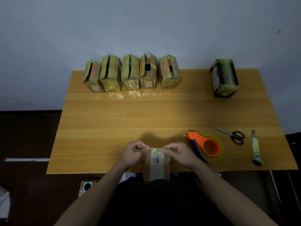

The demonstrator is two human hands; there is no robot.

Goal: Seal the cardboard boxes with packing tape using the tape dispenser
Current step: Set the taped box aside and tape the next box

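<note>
1. A wooden table (114, 115) with a light orange-brown grain stands against a pale grey-blue wall (146, 22).
2. Black-handled scissors (231, 134) lie on the right part of the table, blades pointing to the far left.
3. A utility knife (256, 148) with a yellowish body lies just to the right of the scissors, near the table's right edge.
4. The floor (24, 136) to the left is dark brown.
5. A small white device (87, 186) with a round lens-like part lies below the near table edge; its kind cannot be told.
</note>
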